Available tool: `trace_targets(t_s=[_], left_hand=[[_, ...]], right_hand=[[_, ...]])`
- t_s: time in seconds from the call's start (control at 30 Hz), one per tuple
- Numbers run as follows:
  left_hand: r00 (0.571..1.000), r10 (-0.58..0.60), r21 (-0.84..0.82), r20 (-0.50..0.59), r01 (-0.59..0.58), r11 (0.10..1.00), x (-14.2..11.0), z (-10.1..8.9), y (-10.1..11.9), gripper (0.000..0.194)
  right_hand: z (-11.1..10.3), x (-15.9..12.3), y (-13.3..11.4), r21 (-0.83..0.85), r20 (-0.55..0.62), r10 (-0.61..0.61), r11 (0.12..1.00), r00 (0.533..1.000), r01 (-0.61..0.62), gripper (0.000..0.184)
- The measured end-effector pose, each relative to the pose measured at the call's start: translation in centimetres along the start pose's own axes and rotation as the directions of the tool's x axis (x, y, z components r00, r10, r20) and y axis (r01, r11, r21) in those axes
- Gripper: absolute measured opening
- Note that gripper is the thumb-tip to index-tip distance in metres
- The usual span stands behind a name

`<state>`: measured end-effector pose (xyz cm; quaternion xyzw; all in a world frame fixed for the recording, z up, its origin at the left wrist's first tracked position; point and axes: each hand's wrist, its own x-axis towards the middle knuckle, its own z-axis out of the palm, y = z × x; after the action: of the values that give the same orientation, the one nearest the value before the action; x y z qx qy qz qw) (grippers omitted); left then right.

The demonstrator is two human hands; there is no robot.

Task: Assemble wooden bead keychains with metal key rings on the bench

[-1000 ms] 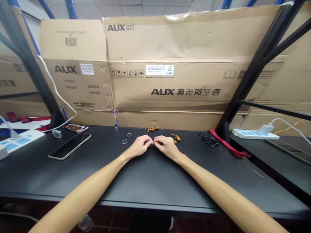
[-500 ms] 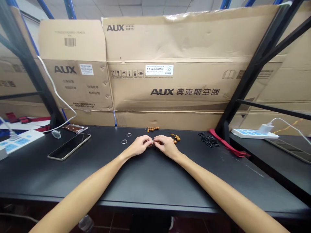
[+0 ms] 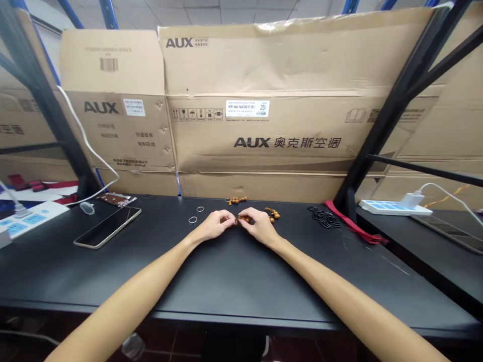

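Over the middle of the table my left hand and my right hand meet fingertip to fingertip. Between them shows a small brown gourd-shaped pendant, pinched by my right fingers and partly covered by them. My left thumb and forefinger are pressed together at its left end; what they grip is too small to make out. Two metal rings, a nearer ring and a farther ring, lie left of my left hand. Behind the hands rests a brown pendant with a ring. More brown pendants lie beside my right hand.
A pile of black loops and a red strap lie to the right. On the left are a phone, a small plastic packet and a white power strip. Cardboard stands along the table's back, between black metal posts.
My left fingertips have drawn slightly left, so more of the brown pendant's left end shows between the hands. The small bright spot at the fingertips no longer shows. The other things lie still.
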<state>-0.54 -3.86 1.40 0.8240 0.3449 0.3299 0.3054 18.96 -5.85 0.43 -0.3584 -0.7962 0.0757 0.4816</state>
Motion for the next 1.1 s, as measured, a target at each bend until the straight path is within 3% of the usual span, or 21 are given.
trace_targets(t_s=[0.33,0.5,0.73,0.9,1.1], left_hand=[[0.999,0.034,0.060,0.012,-0.035,0.998,-0.2,-0.5,0.8,0.027],[0.999,0.027,0.082,0.018,-0.028,0.996,-0.2,-0.6,1.1,0.032],[0.999,-0.011,-0.010,0.033,0.011,1.000,0.0,-0.7,0.3,0.028],[0.999,0.043,0.039,0.014,-0.043,0.998,-0.1,-0.6,0.3,0.027],[0.984,0.180,0.216,0.006,-0.178,0.960,-0.4,-0.3,0.6,0.022]], right_hand=[[0.0,0.1,0.2,0.088,-0.034,0.142,0.986,0.989,-0.139,0.016],[0.3,0.1,0.4,0.172,0.005,0.191,0.967,0.982,-0.189,0.018],[0.4,0.0,0.5,0.269,0.068,0.229,0.933,0.971,-0.239,0.021],[0.2,0.1,0.3,0.126,0.063,0.186,0.973,0.981,-0.192,0.018],[0.2,0.0,0.6,-0.008,0.132,0.184,0.983,0.974,-0.185,0.018]])
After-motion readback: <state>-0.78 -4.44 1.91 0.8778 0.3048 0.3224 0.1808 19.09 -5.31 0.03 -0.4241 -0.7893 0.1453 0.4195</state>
